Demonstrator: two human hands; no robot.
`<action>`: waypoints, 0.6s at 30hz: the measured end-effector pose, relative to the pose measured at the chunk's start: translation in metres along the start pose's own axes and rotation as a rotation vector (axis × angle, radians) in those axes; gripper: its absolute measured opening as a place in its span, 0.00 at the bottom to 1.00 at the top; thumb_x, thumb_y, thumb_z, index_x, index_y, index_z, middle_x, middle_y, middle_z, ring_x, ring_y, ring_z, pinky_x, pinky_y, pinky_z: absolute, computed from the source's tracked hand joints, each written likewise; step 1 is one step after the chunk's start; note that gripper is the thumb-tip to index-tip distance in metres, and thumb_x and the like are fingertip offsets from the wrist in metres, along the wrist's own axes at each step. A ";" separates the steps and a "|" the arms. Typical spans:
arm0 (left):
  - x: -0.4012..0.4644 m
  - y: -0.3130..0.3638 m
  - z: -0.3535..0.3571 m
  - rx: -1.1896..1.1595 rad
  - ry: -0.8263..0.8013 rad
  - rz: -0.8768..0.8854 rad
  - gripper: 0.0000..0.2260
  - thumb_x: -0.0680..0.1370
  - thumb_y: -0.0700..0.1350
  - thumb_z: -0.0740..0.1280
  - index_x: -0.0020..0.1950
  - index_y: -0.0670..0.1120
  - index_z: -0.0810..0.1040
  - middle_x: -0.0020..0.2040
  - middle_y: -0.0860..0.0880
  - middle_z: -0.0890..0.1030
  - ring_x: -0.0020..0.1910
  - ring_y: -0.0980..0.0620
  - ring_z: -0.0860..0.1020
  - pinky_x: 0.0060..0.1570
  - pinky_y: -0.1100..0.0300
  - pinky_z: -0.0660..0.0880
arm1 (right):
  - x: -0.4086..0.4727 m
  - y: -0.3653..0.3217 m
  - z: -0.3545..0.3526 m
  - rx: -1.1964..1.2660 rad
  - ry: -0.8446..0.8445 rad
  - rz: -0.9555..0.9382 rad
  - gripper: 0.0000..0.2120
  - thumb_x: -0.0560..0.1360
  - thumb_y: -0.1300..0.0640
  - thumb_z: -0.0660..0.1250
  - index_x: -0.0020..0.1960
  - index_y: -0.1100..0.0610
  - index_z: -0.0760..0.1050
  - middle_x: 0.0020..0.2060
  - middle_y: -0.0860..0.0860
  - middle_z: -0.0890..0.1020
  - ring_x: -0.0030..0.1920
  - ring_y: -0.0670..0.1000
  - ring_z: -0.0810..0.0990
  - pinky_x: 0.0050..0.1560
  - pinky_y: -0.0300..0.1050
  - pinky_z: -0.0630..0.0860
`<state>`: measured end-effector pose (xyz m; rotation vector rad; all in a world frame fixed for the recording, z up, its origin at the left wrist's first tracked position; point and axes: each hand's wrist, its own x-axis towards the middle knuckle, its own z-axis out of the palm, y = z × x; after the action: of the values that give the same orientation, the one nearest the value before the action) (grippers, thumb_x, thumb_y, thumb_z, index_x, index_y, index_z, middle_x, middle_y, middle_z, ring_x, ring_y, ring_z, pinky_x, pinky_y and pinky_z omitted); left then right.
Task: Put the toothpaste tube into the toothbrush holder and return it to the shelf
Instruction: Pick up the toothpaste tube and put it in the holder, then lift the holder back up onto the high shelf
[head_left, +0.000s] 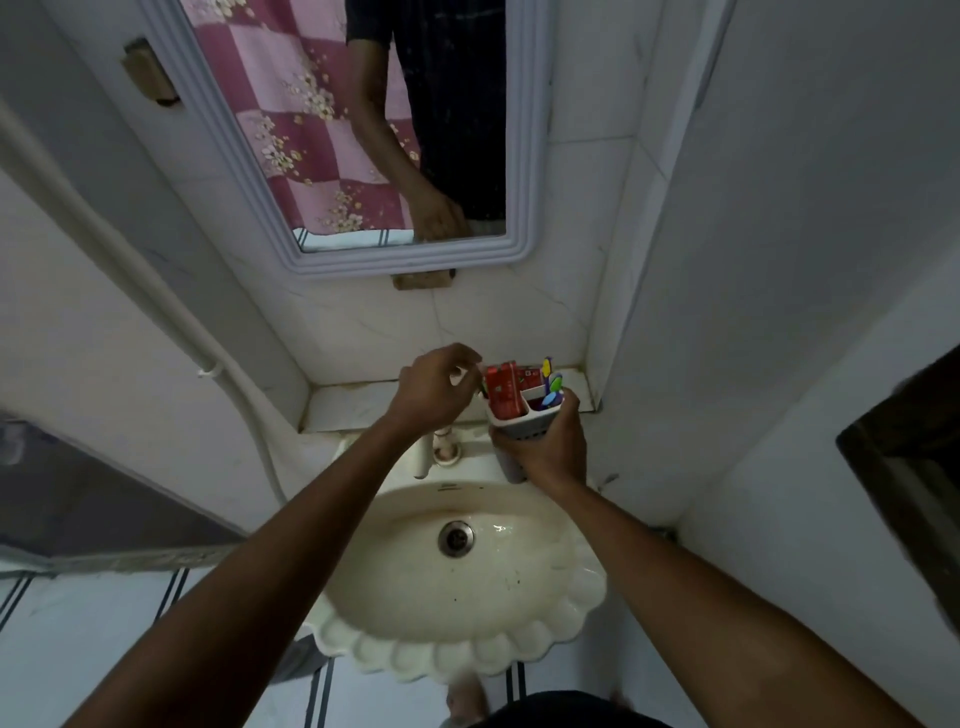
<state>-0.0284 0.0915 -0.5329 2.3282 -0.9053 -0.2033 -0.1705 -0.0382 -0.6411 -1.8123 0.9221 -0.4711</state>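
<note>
A red toothpaste tube stands upright in the left compartment of a white toothbrush holder. Several coloured toothbrushes stick out of its right compartment. My right hand grips the holder from below and the right, holding it above the sink's back edge, just in front of the shelf. My left hand hovers at the tube's upper left with fingers curled. Whether its fingertips touch the tube I cannot tell.
A cream scalloped sink lies below with a tap at its back. A framed mirror hangs above the shelf. White tiled walls close in on both sides; a pipe runs down the left wall.
</note>
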 end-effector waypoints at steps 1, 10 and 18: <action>0.000 0.002 -0.005 -0.017 0.029 0.002 0.18 0.80 0.65 0.64 0.61 0.56 0.83 0.56 0.59 0.86 0.55 0.56 0.84 0.61 0.42 0.79 | 0.002 -0.006 -0.003 0.011 0.014 -0.016 0.60 0.54 0.32 0.88 0.78 0.46 0.63 0.68 0.47 0.82 0.65 0.53 0.83 0.62 0.53 0.85; 0.016 0.048 -0.073 -0.061 0.280 0.173 0.24 0.80 0.65 0.66 0.66 0.49 0.82 0.61 0.51 0.85 0.59 0.53 0.82 0.60 0.45 0.81 | 0.023 -0.109 -0.056 0.116 0.238 -0.249 0.57 0.53 0.30 0.85 0.75 0.51 0.69 0.65 0.49 0.82 0.62 0.52 0.83 0.58 0.48 0.83; 0.047 0.125 -0.176 -0.058 0.453 0.393 0.20 0.83 0.59 0.67 0.69 0.48 0.80 0.65 0.49 0.83 0.62 0.52 0.81 0.59 0.51 0.81 | 0.042 -0.246 -0.131 0.230 0.415 -0.512 0.53 0.53 0.26 0.84 0.70 0.47 0.70 0.63 0.49 0.82 0.61 0.53 0.83 0.59 0.59 0.85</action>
<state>-0.0013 0.0774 -0.3143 1.9707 -1.0719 0.4374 -0.1401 -0.1002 -0.3674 -1.7571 0.6252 -1.2599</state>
